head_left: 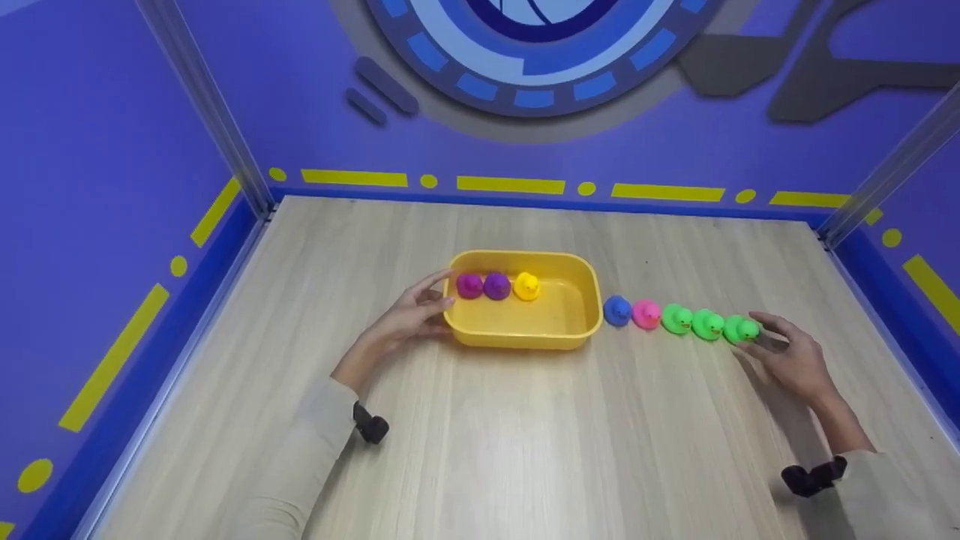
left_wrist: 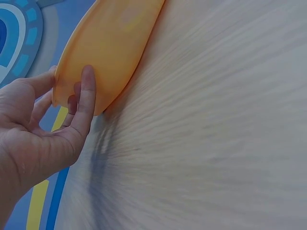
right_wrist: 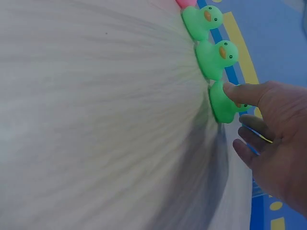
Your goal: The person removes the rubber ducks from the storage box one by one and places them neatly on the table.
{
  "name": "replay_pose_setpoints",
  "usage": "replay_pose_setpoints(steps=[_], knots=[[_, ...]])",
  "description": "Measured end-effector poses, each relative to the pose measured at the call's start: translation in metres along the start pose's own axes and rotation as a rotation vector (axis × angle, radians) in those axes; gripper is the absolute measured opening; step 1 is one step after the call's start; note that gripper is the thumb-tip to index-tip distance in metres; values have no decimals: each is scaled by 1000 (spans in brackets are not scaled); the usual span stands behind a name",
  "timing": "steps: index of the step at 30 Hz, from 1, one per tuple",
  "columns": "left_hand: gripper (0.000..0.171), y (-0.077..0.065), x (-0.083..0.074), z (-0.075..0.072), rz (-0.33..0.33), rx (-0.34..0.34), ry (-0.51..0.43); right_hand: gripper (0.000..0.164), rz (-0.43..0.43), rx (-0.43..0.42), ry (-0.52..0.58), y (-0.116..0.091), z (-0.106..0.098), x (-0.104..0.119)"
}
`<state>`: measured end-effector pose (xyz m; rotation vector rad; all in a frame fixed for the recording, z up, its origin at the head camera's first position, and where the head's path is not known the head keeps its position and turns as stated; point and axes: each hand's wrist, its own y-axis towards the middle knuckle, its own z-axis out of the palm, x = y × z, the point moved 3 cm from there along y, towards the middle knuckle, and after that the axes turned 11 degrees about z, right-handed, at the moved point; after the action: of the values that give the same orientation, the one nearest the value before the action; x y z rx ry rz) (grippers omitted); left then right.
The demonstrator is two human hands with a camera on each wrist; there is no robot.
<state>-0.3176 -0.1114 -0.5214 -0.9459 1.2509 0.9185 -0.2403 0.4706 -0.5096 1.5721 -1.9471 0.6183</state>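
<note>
A yellow plastic tub (head_left: 522,341) stands mid-table with two purple rubber ducks, one of them (head_left: 496,286), and a yellow duck (head_left: 526,286) inside. My left hand (head_left: 409,315) grips its left end, with fingertips at the rim and outer wall. From the tub's right side runs a row of ducks: blue (head_left: 618,310), pink (head_left: 646,315), then three green ones. At the row's right end, my right hand (head_left: 793,360) has thumb and finger around the last green duck (head_left: 741,329). In the right wrist view the thumb (right_wrist: 244,91) covers part of that duck (right_wrist: 221,103).
The wooden table (head_left: 510,435) is bounded by blue panels (head_left: 300,135) at the back and both sides. Metal posts (head_left: 214,105) stand at the back corners. A small black camera (head_left: 814,478) is worn on each wrist.
</note>
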Motion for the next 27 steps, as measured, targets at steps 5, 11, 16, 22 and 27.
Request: replay_pose_setpoints(steps=[5, 11, 16, 22, 27], knots=[[57, 3, -6, -2, 15, -21, -1, 53, -68, -59, 41, 2, -7, 13], [61, 3, -2, -1, 3, -11, -6, 45, -164, -128, 121, -1, -6, 29], [62, 2, 4, 2, 1, -8, -18, 43, -232, -112, 158, -3, 0, 43], [62, 1, 0, 2, 5, -27, -7, 39, -302, -105, 141, -3, 4, 66], [62, 2, -4, 3, -1, -33, 49, 40, -338, -74, 144, -7, 4, 77]])
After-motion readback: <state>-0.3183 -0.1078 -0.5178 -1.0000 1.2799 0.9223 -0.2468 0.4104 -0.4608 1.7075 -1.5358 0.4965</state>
